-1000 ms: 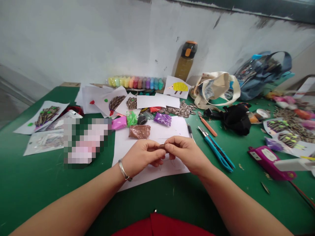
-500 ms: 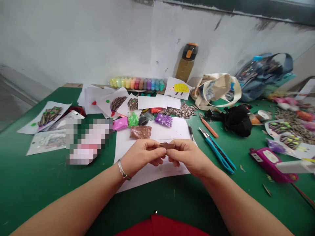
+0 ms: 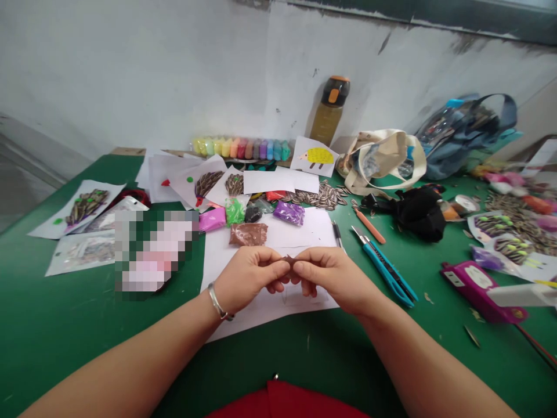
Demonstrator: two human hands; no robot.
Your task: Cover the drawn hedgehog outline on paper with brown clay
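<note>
My left hand (image 3: 255, 271), with a silver bangle at its wrist, pinches one end of a small piece of brown modelling clay (image 3: 290, 259). My right hand (image 3: 333, 276) pinches the other end, and the fingertips of both hands nearly meet. Most of the clay is hidden behind thumbs and fingers. Below the hands lies white paper (image 3: 265, 316) with faint pencil lines. Just beyond them rests a brown clay packet (image 3: 248, 234), with purple (image 3: 289, 213), green (image 3: 235, 211) and pink (image 3: 212, 220) packets close by.
To the right lie a pen (image 3: 337, 237), a blue utility knife (image 3: 385, 267), an orange-handled tool (image 3: 369, 225) and a magenta device (image 3: 483, 293). Sunflower seeds (image 3: 328, 196) and a hedgehog drawing (image 3: 314, 157) are farther back. A bottle (image 3: 331, 110) stands by the wall. Seed-covered pictures (image 3: 89, 206) lie left.
My fingers have drawn closer together on the brown clay, so less of it shows between them. The things on the table stay in place.
</note>
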